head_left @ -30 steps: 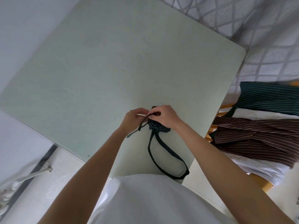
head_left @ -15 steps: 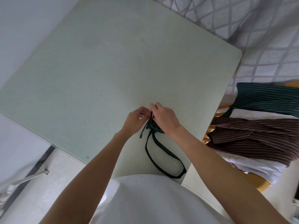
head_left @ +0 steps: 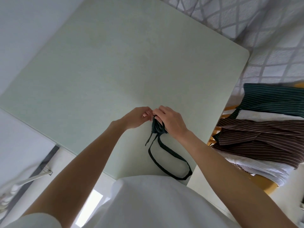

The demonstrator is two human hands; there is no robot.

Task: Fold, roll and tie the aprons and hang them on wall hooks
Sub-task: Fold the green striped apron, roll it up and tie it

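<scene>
- Your right hand [head_left: 171,120] is curled over the rolled dark green striped apron [head_left: 157,126] and grips it against the pale green table [head_left: 115,71], near the edge closest to you.
- Your left hand [head_left: 137,117] meets it at the far end of the roll, fingertips pinched together; it looks to be pinching a tie end, though the strap itself is hidden there, so I cannot tell for sure.
- Keep the right-hand squeeze firm while you cinch (a loosened roll will likely unwind), and draw the tie snug across the roll, not along it.
- The roll's long axis runs away from you and toward you, tilted slightly; its near end faces your body.
- From that near end a loose tie end [head_left: 148,139] trails, and the neck loop [head_left: 169,159] lies flat on the table toward you; leave that loop free for the hook.
- More striped aprons [head_left: 263,134] wait stacked on the chair [head_left: 269,184] to your right.
</scene>
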